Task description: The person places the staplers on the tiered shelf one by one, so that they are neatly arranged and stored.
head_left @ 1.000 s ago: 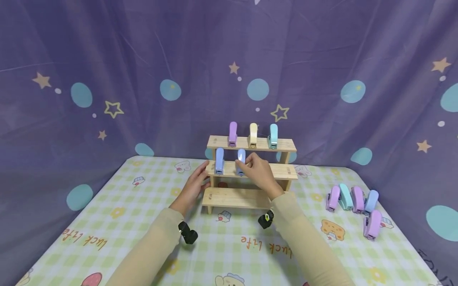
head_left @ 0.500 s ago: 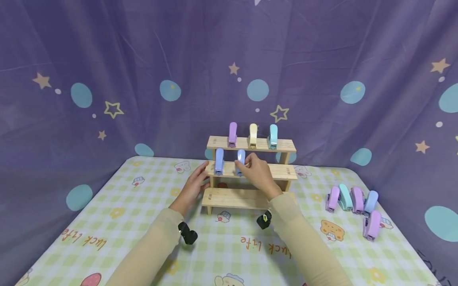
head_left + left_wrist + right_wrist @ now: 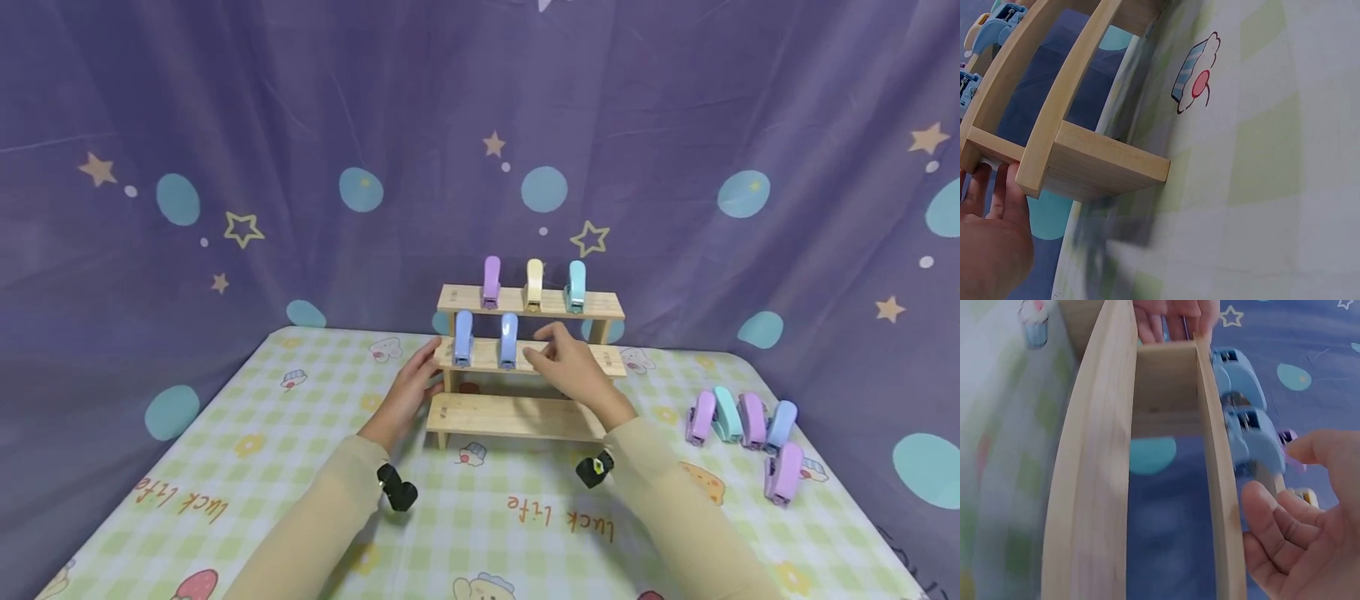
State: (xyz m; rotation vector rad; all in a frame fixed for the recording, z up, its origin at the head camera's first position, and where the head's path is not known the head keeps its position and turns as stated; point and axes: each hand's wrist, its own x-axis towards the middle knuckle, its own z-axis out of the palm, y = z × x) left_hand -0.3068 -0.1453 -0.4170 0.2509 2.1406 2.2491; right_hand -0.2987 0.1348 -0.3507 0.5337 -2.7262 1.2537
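A three-tier wooden display rack stands on the table. On its middle tier two blue staplers stand upright: a left one and a right one. My right hand is just right of the right blue stapler, thumb and fingers spread with nothing between them; the right wrist view shows a gap between that hand and the stapler. With its fingers against the rack's left end, my left hand touches the middle tier; the left wrist view shows the fingertips at the wood.
A purple stapler, a cream one and a teal one stand on the top tier. Several more staplers lie at the table's right, among them a purple one nearest the front. A purple curtain hangs behind.
My right hand has let go of the right blue stapler and moved a little to the right, fingers spreading. That stapler stays standing on the middle tier. My left hand keeps its place.
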